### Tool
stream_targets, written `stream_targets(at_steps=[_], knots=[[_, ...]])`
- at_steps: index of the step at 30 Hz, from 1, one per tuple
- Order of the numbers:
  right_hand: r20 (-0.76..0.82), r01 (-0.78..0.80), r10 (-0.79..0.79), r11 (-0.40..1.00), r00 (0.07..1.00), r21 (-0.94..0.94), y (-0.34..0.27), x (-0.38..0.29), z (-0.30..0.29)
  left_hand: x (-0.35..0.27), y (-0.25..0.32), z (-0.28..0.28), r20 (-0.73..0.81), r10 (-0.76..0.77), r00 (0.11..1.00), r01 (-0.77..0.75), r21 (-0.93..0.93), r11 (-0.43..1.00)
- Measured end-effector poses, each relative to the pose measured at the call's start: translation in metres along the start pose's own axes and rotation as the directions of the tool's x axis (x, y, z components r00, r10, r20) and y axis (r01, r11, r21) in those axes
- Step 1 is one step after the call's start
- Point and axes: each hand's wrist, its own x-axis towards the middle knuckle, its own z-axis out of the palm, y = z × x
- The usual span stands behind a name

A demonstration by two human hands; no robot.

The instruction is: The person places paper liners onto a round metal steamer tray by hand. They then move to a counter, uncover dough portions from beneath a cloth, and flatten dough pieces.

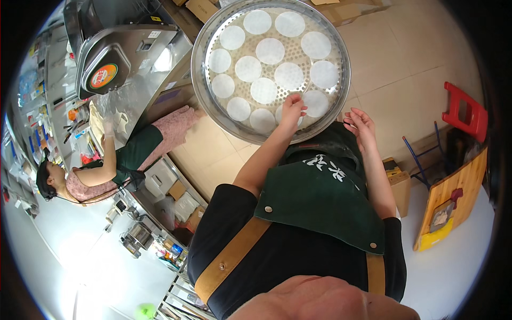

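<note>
A round metal steamer tray (199,100) with a perforated base lies before me. Several white round liners (270,51), seemingly paper, are spread over its base. My left hand (293,112) reaches over the tray's near side, fingers curled together. It partly covers one liner and is close beside another liner (316,104) on its right. Whether the fingertips pinch anything is hidden. Just outside the tray's near right rim, my right hand (361,126) is raised with loosely bent, parted fingers and nothing visible in them. Below both hands hangs my dark green apron (320,200).
At left, a co-worker (96,172) handles pale material at a metal counter (138,108). A large metal appliance (108,64) stands on that counter. Cardboard boxes (348,12) lie beyond the tray. On the right are a red plastic stool (466,112) and a wooden board (460,200).
</note>
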Motion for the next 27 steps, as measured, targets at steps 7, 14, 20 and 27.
stream_targets(at_steps=[7,14,20,27], knots=[[-0.016,-0.008,0.007,0.999,1.0,-0.035,0.004,0.002,-0.002,0.003,0.003,0.007,0.028,0.063,0.998,-0.064,0.034,0.997],[-0.007,-0.016,0.016,0.999,1.0,-0.043,0.003,0.002,0.003,0.027,0.03,0.039,0.019,0.104,0.994,-0.105,0.005,0.995],[-0.02,-0.004,0.003,1.0,1.0,-0.016,0.001,-0.001,0.005,0.027,0.026,0.035,0.033,0.115,0.993,-0.115,0.001,0.993],[-0.016,-0.001,0.0,0.999,1.0,-0.032,-0.001,0.004,0.008,0.054,0.02,-0.043,-0.416,0.304,0.857,-0.292,0.094,0.952]])
